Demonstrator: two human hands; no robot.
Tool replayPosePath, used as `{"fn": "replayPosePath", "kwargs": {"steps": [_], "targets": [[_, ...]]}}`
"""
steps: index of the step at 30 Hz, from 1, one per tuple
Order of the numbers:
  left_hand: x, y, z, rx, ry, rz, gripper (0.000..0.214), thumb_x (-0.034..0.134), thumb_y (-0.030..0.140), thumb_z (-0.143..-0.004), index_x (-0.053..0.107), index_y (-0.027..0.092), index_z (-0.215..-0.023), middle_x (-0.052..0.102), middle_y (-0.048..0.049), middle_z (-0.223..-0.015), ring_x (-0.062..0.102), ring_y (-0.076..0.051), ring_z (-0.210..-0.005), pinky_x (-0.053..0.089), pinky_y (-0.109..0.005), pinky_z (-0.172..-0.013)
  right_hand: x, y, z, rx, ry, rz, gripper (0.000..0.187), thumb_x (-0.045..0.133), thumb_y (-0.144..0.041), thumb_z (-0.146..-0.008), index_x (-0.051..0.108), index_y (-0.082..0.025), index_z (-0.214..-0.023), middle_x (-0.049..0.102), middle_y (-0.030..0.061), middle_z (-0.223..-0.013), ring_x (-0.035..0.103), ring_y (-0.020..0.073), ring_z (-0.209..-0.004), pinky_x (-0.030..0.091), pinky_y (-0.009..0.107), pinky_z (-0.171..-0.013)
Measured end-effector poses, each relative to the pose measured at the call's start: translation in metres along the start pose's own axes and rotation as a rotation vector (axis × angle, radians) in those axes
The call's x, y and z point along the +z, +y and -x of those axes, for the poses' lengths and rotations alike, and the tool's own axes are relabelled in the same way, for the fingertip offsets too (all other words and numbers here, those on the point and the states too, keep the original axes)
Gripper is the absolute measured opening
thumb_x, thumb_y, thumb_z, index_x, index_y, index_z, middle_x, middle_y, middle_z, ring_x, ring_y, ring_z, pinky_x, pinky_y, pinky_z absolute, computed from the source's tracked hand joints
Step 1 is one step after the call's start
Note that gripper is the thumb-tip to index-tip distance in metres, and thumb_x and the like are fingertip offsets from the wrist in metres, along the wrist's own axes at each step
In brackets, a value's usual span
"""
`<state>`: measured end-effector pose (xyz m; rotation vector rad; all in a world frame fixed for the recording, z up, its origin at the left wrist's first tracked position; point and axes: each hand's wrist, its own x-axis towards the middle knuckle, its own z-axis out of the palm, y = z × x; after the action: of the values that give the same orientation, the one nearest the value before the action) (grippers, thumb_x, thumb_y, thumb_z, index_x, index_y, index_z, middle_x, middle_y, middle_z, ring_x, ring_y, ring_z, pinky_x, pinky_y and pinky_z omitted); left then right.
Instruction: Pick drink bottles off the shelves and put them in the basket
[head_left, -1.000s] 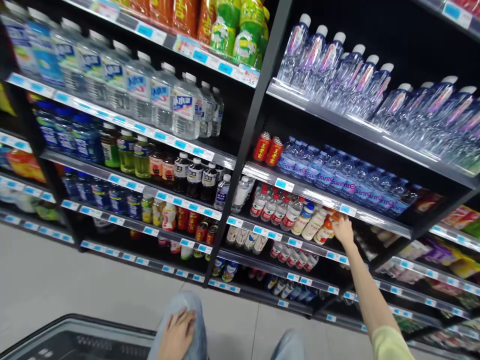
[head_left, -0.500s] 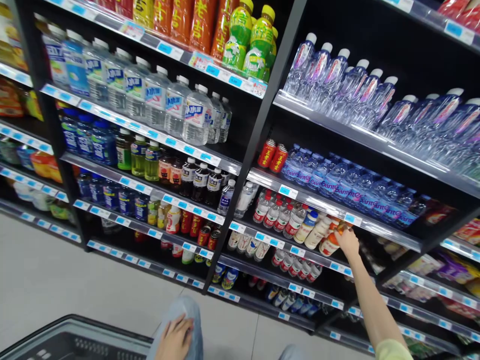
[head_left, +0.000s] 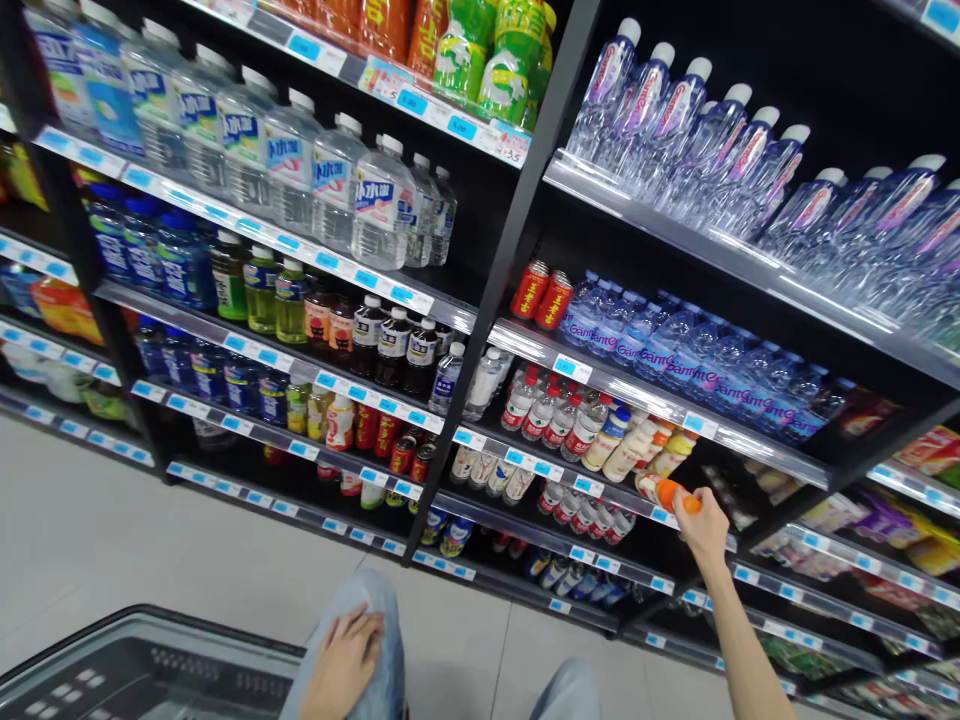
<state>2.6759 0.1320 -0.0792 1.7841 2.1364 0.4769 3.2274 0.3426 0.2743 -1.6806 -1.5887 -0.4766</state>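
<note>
My right hand (head_left: 705,528) is closed around the orange cap end of a bottle (head_left: 664,491). The bottle is tipped over, its cap toward me and its base at the shelf edge (head_left: 600,488). Just behind it stand a yellow-capped bottle (head_left: 673,453), a cream-coloured bottle (head_left: 630,448) and a blue-capped bottle (head_left: 606,440). My left hand (head_left: 345,655) lies flat on my jeans-covered knee (head_left: 379,610), fingers stretched out, holding nothing.
A dark shopping basket (head_left: 150,625) sits at the lower left on the tiled floor (head_left: 457,640). Red-capped water bottles (head_left: 551,412) fill the same shelf further left. Blue water bottles (head_left: 675,360) stand one shelf higher. A black upright post (head_left: 517,235) divides the racks.
My right hand has drawn the orange-capped bottle forward and down from its row, tilting it outward. My left hand stays on the knee. The view has shifted slightly.
</note>
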Motion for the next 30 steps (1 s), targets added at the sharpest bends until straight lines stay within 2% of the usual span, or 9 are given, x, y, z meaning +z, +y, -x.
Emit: {"fn": "replayPosePath", "kwargs": {"steps": [4,8,12,15,18,20,22,26,30], "targets": [[-0.001,0.002,0.002,-0.007,0.0,0.016,0.043,0.043,0.022,-0.097,0.08,0.023,-0.117,0.071,-0.0062,-0.144,0.049,-0.029,-0.151,0.025,-0.052,-0.131,0.002,-0.011,0.018,-0.021,0.106,-0.037,0.038,0.047,-0.064,-0.087,0.047,-0.026,-0.081,0.064,0.007,-0.077,0.06,0.0242,-0.065,0.043,0.036,-0.064],[-0.006,0.004,0.002,-0.008,0.009,0.047,0.04,0.046,0.021,-0.095,0.081,0.022,-0.112,0.072,-0.0065,-0.142,0.05,-0.03,-0.15,0.026,-0.053,-0.13,-0.006,-0.03,0.022,-0.004,0.198,-0.123,0.035,0.053,-0.06,-0.089,0.051,-0.026,-0.078,0.063,0.0067,-0.07,0.062,0.0256,-0.064,0.047,0.038,-0.067],[-0.009,0.008,0.0,-0.022,-0.002,0.059,0.042,0.045,0.024,-0.093,0.081,0.02,-0.115,0.074,-0.0085,-0.139,0.051,-0.033,-0.149,0.026,-0.057,-0.131,-0.017,-0.051,0.042,-0.076,0.043,-0.258,0.035,0.056,-0.057,-0.088,0.055,-0.026,-0.071,0.06,0.0031,-0.061,0.058,0.0223,-0.055,0.046,0.036,-0.061],[-0.005,0.026,0.002,-0.047,-0.015,0.274,0.04,0.05,0.034,-0.09,0.08,0.021,-0.114,0.076,-0.0119,-0.132,0.059,-0.037,-0.141,0.033,-0.059,-0.129,-0.018,-0.071,0.077,-0.151,-0.162,-0.368,0.034,0.058,-0.052,-0.088,0.054,-0.025,-0.067,0.058,-0.0001,-0.058,0.054,0.0171,-0.052,0.046,0.03,-0.058],[0.002,0.07,0.016,-0.042,-0.125,0.732,0.058,0.056,0.058,-0.087,0.07,0.023,-0.131,0.071,-0.0155,-0.141,0.062,-0.037,-0.137,0.051,-0.053,-0.117,-0.021,-0.094,0.112,-0.217,-0.314,-0.475,0.035,0.061,-0.047,-0.09,0.054,-0.024,-0.065,0.057,-0.0018,-0.057,0.053,0.0149,-0.051,0.044,0.028,-0.057],[0.004,0.112,0.031,0.011,-0.25,1.013,0.081,0.067,0.072,-0.079,0.06,0.026,-0.145,0.059,-0.0183,-0.154,0.059,-0.037,-0.141,0.055,-0.049,-0.112,-0.026,-0.109,0.126,-0.256,-0.366,-0.548,0.034,0.063,-0.044,-0.09,0.054,-0.023,-0.065,0.057,-0.0023,-0.057,0.053,0.0145,-0.051,0.043,0.027,-0.056],[0.002,0.157,0.048,0.095,-0.329,1.236,0.099,0.076,0.075,-0.073,0.048,0.031,-0.157,0.049,-0.0207,-0.162,0.056,-0.038,-0.144,0.054,-0.05,-0.111,-0.035,-0.121,0.13,-0.288,-0.392,-0.624,0.033,0.064,-0.042,-0.09,0.054,-0.023,-0.064,0.057,-0.0025,-0.058,0.053,0.0144,-0.051,0.043,0.027,-0.057],[-0.018,0.23,0.071,0.252,-0.386,1.446,0.111,0.092,0.053,-0.067,0.037,0.037,-0.162,0.043,-0.0189,-0.165,0.054,-0.041,-0.144,0.056,-0.054,-0.106,-0.059,-0.138,0.12,-0.286,-0.414,-0.782,0.032,0.065,-0.043,-0.089,0.056,-0.023,-0.066,0.057,-0.0023,-0.059,0.052,0.0147,-0.053,0.042,0.028,-0.057],[-0.045,0.262,0.074,0.225,-0.291,1.432,0.094,0.084,0.034,-0.073,0.043,0.032,-0.157,0.049,-0.0199,-0.159,0.052,-0.038,-0.146,0.05,-0.052,-0.116,-0.078,-0.146,0.109,-0.207,-0.39,-0.899,0.031,0.066,-0.046,-0.087,0.058,-0.023,-0.068,0.055,-0.0021,-0.06,0.049,0.0149,-0.055,0.041,0.029,-0.058]]}}
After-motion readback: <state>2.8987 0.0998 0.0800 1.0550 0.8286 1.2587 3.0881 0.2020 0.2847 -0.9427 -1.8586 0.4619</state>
